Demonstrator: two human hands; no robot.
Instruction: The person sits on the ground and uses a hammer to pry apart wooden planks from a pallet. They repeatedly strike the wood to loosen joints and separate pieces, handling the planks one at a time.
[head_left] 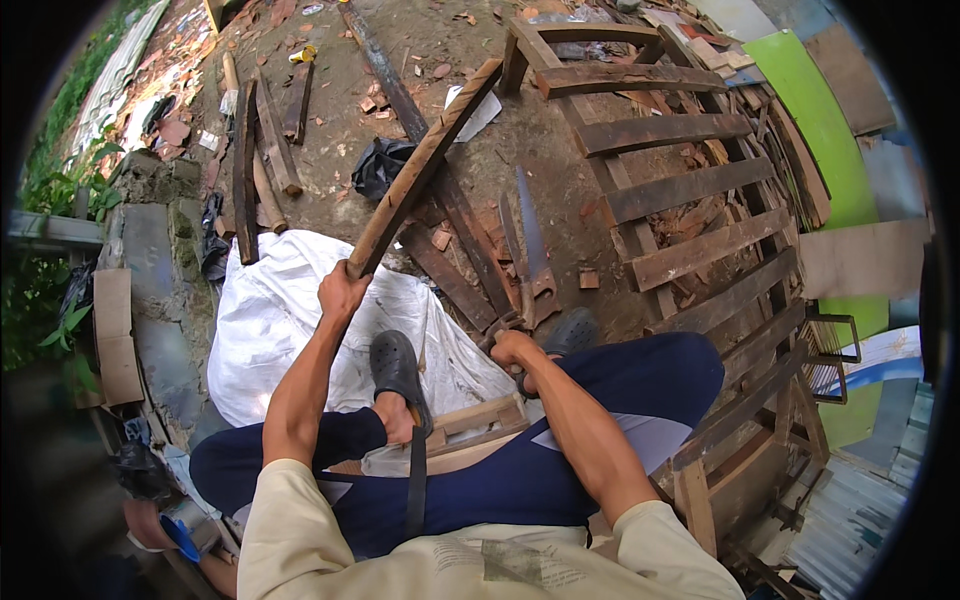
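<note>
My left hand (343,291) is closed round the lower end of a long wooden beam (425,165), which slants up and to the right. Low by my right knee, my right hand (515,347) is a fist round a tool that looks like a hammer (497,327); its dark head shows just past the fingers, and the handle is mostly hidden. A handsaw (534,240) with a wooden grip lies on the dirt beyond the right hand. Under the raised beam, a dark plank (465,235) rests on the ground.
A slatted wooden frame (690,200) stands along the right. At the left, a white sack (265,320) is spread beside a block wall (155,270). Several loose timbers (273,140) and a black plastic bag (382,167) lie ahead. My feet wear dark clogs (398,368).
</note>
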